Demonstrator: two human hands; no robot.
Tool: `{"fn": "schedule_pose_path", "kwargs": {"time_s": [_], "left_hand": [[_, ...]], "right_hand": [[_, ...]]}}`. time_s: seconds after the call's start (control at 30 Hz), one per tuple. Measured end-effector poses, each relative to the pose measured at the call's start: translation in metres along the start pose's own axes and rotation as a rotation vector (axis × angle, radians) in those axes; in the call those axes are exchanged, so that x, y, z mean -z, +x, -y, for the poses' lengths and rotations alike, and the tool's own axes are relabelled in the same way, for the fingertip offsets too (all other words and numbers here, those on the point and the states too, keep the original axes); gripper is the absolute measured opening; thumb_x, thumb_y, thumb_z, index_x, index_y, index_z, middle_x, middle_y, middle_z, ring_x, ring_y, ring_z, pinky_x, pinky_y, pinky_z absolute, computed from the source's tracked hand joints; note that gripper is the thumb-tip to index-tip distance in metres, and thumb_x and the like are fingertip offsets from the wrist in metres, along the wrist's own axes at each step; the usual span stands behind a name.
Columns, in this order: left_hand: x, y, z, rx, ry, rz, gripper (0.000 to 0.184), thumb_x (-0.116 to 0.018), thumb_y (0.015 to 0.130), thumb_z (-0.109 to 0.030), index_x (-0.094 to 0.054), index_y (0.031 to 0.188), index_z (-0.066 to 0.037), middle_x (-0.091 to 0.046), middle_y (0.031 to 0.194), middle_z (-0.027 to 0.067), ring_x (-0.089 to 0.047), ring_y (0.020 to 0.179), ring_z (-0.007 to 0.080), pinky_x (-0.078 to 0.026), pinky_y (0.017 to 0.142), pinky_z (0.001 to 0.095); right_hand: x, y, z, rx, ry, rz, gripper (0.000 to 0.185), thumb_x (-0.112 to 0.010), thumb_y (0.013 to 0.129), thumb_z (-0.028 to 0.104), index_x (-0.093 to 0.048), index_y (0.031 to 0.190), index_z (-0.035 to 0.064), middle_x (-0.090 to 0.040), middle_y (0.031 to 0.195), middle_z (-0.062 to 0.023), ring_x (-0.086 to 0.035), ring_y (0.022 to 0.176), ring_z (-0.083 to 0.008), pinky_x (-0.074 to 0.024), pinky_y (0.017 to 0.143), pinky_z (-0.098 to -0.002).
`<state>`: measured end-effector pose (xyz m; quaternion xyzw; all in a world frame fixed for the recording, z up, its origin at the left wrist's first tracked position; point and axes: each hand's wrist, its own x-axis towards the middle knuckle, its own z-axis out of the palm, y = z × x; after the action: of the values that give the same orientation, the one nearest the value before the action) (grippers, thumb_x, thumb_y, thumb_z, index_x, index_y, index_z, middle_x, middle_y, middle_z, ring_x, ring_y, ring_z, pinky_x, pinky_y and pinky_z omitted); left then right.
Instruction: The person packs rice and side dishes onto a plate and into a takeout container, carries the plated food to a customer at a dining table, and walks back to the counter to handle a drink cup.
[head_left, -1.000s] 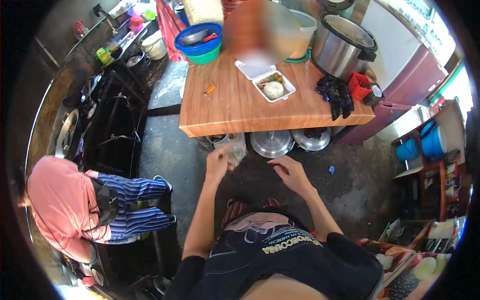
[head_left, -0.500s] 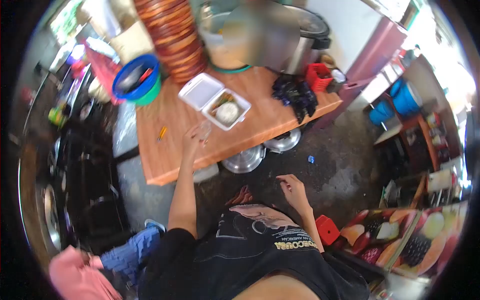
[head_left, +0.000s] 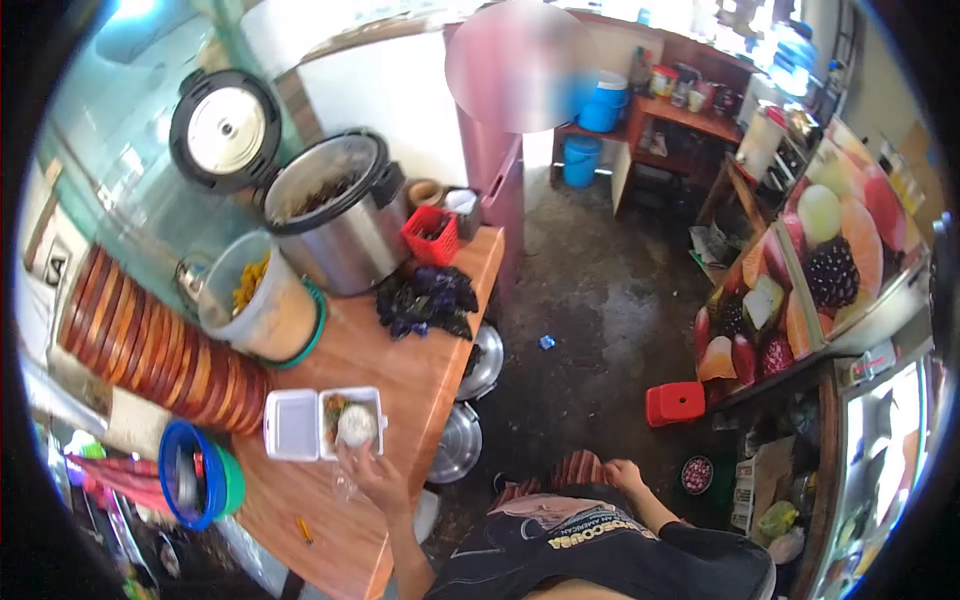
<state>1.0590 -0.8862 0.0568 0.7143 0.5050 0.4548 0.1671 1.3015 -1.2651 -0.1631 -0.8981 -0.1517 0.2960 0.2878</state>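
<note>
My left hand (head_left: 372, 478) reaches over the table with its fingers apart, the tips at the near edge of an open white foam takeaway box (head_left: 292, 425). In the box's right half are a round mound of white rice (head_left: 356, 425) and some greenish-brown food (head_left: 335, 412) beside it. A crumpled piece of clear plastic (head_left: 343, 487) lies on the tabletop beside my left hand; I see no grip on it. My right hand (head_left: 625, 476) hangs low by my side, away from the table, its fingers loosely bent and nothing visible in them.
The wooden table (head_left: 270, 490) bears a stack of brown woven plates (head_left: 150, 350), a blue basin (head_left: 183, 480), a clear tub (head_left: 255, 305), an open rice cooker (head_left: 340, 235), black plastic bags (head_left: 430, 300), a red basket (head_left: 432, 236) and a yellow pen (head_left: 304, 530). A red stool (head_left: 675, 403) stands on the floor.
My view has swung to the right. My left hand has moved forward to the foam box's near edge. The box stays open, and my right hand remains low at my side.
</note>
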Motion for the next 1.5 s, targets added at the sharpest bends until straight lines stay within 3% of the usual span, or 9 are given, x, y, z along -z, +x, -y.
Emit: {"fn": "schedule_pose_path", "kwargs": {"time_s": [0.03,0.07,0.2,0.33,0.47,0.6,0.87,1.33,1.5], "left_hand": [[-0.011,0.003,-0.018,-0.186,0.018,0.089,0.019,-0.050,0.081,0.001,-0.059,0.097,0.002,-0.055,0.107,0.0222,-0.049,0.110,0.0374,-0.043,0.090,0.0440],[-0.025,0.004,-0.038,-0.375,0.035,0.176,0.020,-0.050,0.080,0.003,-0.059,0.098,0.001,-0.055,0.110,0.0216,-0.049,0.112,0.0371,-0.042,0.091,0.0435],[-0.082,-0.024,-0.106,-0.401,-0.226,0.417,0.021,-0.050,0.079,0.006,-0.058,0.098,0.001,-0.055,0.108,0.0206,-0.052,0.108,0.0361,-0.043,0.089,0.0412],[-0.146,-0.081,-0.105,-0.366,-0.418,1.108,0.020,-0.053,0.078,0.002,-0.059,0.097,-0.003,-0.057,0.102,0.0175,-0.055,0.096,0.0322,-0.048,0.075,0.0369],[-0.229,-0.168,-0.007,-0.444,0.060,1.909,0.022,-0.053,0.086,-0.017,-0.058,0.105,-0.006,-0.059,0.105,0.0148,-0.057,0.098,0.0294,-0.046,0.084,0.0355],[-0.287,-0.210,0.008,-0.593,0.135,2.201,0.026,-0.050,0.088,-0.018,-0.052,0.112,-0.009,-0.052,0.112,0.0168,-0.051,0.105,0.0320,-0.042,0.088,0.0370],[-0.388,-0.250,-0.039,-1.035,0.116,2.368,0.037,-0.043,0.091,-0.020,-0.040,0.127,-0.016,-0.037,0.128,0.0209,-0.039,0.118,0.0372,-0.034,0.097,0.0400],[-0.563,-0.330,-0.148,-1.601,0.108,2.352,0.048,-0.034,0.095,-0.023,-0.030,0.143,-0.018,-0.021,0.149,0.0178,-0.024,0.134,0.0419,-0.024,0.109,0.0435],[-0.674,-0.379,-0.186,-2.306,-0.485,2.220,0.047,-0.035,0.095,-0.023,-0.033,0.141,-0.013,-0.022,0.149,0.0146,-0.023,0.135,0.0405,-0.021,0.111,0.0426]], "right_hand": [[-0.016,-0.002,-0.056,-0.026,0.043,-0.093,0.028,-0.054,0.084,0.028,-0.069,0.078,0.0052,-0.064,0.064,-0.0114,-0.062,0.054,-0.0238,-0.0493,0.055,-0.0380],[-0.021,-0.005,-0.100,-0.333,0.035,0.174,0.028,-0.049,0.079,0.025,-0.067,0.071,0.0051,-0.066,0.071,-0.0121,-0.063,0.067,-0.0285,-0.0491,0.062,-0.0377],[-0.016,-0.072,-0.167,-0.864,0.149,0.354,0.030,-0.047,0.080,0.028,-0.066,0.078,0.0046,-0.065,0.078,-0.0142,-0.062,0.074,-0.0307,-0.0481,0.067,-0.0387],[-0.034,-0.089,-0.176,-0.935,0.373,0.270,0.034,-0.046,0.082,0.032,-0.065,0.085,0.0042,-0.064,0.085,-0.0163,-0.061,0.081,-0.0329,-0.0471,0.072,-0.0397],[-0.042,-0.070,-0.166,-0.891,0.542,0.080,0.038,-0.045,0.084,0.035,-0.065,0.092,0.0038,-0.064,0.092,-0.0183,-0.060,0.088,-0.0350,-0.0461,0.077,-0.0407],[-0.026,-0.054,-0.173,-0.887,0.645,-0.092,0.043,-0.043,0.086,0.038,-0.064,0.099,0.0033,-0.063,0.099,-0.0204,-0.058,0.095,-0.0372,-0.0451,0.082,-0.0417],[0.001,-0.048,-0.207,-0.792,0.468,-0.257,0.045,-0.040,0.088,0.043,-0.060,0.109,0.0092,-0.060,0.106,-0.0284,-0.056,0.105,-0.0435,-0.0446,0.087,-0.0460],[-0.067,-0.060,-0.182,-1.357,1.339,-0.697,0.050,-0.051,0.080,0.049,-0.068,0.091,0.0027,-0.064,0.098,-0.0241,-0.061,0.099,-0.0353,-0.0465,0.082,-0.0427],[-0.022,-0.010,-0.163,-1.320,1.370,-0.744,0.050,-0.052,0.080,0.048,-0.068,0.090,0.0025,-0.064,0.098,-0.0235,-0.062,0.098,-0.0347,-0.0468,0.081,-0.0426]]}}
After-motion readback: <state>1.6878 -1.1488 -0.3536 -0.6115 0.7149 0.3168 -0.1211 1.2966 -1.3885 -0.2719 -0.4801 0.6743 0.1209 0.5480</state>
